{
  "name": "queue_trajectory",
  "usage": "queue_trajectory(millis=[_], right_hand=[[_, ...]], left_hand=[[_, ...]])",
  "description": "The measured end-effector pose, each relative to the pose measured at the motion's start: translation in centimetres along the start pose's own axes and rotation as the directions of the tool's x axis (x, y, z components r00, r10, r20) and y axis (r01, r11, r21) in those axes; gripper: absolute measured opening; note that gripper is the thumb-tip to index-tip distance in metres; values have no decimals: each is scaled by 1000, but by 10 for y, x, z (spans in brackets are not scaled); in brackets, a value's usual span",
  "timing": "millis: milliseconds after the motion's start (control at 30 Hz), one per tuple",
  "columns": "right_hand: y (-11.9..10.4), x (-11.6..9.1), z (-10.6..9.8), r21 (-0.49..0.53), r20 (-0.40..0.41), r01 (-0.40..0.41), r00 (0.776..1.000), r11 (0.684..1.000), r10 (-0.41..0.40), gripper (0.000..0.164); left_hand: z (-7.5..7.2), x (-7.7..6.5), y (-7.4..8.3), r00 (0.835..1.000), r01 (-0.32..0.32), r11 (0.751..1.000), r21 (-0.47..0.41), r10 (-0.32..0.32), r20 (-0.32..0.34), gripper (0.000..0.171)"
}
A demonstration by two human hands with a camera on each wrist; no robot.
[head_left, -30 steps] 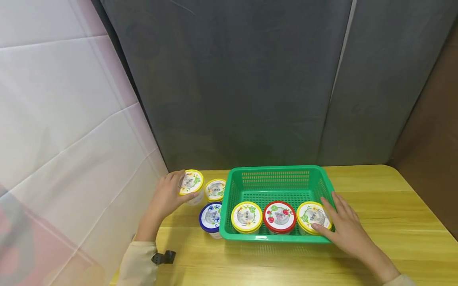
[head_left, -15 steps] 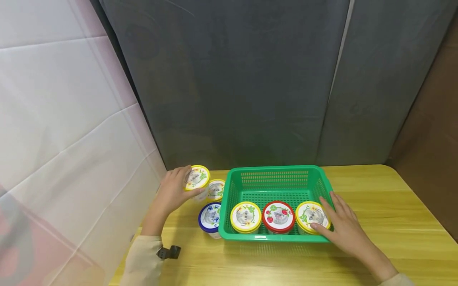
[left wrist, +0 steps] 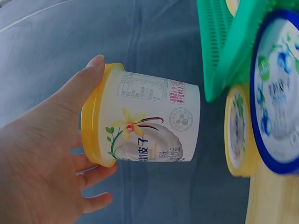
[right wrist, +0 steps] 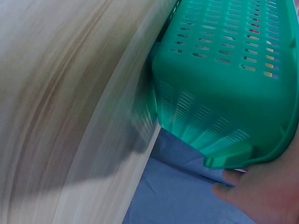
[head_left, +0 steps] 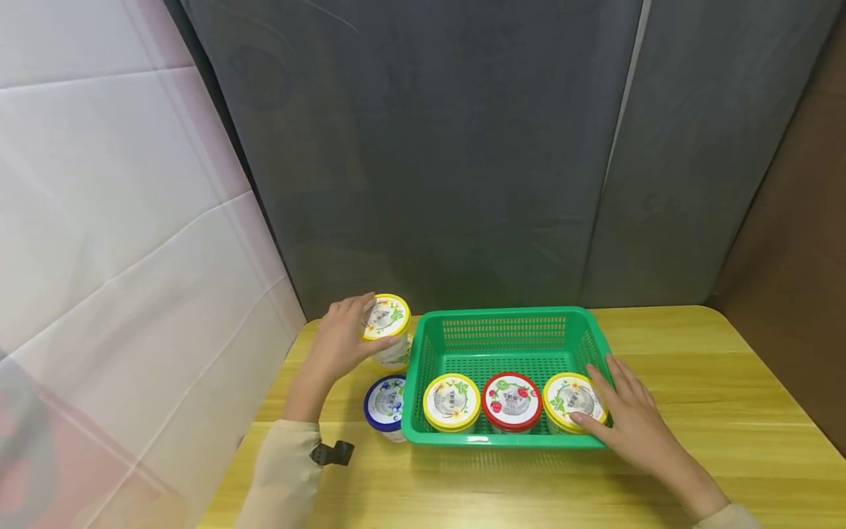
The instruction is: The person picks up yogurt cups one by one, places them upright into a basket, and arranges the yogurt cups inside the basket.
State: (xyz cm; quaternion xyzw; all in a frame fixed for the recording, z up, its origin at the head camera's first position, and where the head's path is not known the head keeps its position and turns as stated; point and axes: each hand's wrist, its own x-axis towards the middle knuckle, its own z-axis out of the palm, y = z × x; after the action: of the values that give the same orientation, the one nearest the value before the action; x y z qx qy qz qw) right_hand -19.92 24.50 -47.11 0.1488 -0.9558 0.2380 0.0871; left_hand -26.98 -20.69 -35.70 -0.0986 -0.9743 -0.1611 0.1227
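My left hand [head_left: 337, 344] grips a paper yogurt cup with a yellow lid [head_left: 385, 317] around its lid. In the left wrist view the cup [left wrist: 154, 121] shows a vanilla flower print, its base free in the air. It overlaps another yellow-lidded cup [left wrist: 237, 130], mostly hidden in the head view. Nearer me, a blue-lidded cup [head_left: 385, 402] stands against the green basket [head_left: 492, 441]. My right hand [head_left: 634, 426] rests on the basket's right front corner, fingers spread along the rim, thumb at the lid of a yellow-lidded cup [head_left: 573, 400] inside.
Along the basket's front side also stand a red-lidded strawberry cup [head_left: 512, 400] and another yellow-lidded cup [head_left: 452, 400]. Wooden tabletop [head_left: 694, 382] extends to the right. A grey curtain [head_left: 429, 147] hangs behind, and a white printed panel [head_left: 132, 220] borders the left.
My left hand has carried the yellow-lidded cup rightward and up, over the other yellow-lidded cup beside the basket. My right hand has stayed at the basket's corner.
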Motion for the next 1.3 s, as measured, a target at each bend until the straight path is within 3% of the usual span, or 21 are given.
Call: queue_trajectory(millis=[300,800,1100,1300], right_hand=[[1,0,1,-1,-2,-6,1000,1000,6,87],[0,-1,1,-4,-9,-11,1000,1000,11,85],[1,-3,-1,-5,-12,-16,1000,1000,16,85],[1,-4,-1,-9,-10,-16,1000,1000,16,85]], left_hand=[[11,15,25,999,-40,998,-47,41,20,90],[50,31,60,984,-178,984,-31,179,18,88],[73,39,68,972,-232,973,-2,232,44,86],[86,40,66,971,-226,974,1,225,82,86]])
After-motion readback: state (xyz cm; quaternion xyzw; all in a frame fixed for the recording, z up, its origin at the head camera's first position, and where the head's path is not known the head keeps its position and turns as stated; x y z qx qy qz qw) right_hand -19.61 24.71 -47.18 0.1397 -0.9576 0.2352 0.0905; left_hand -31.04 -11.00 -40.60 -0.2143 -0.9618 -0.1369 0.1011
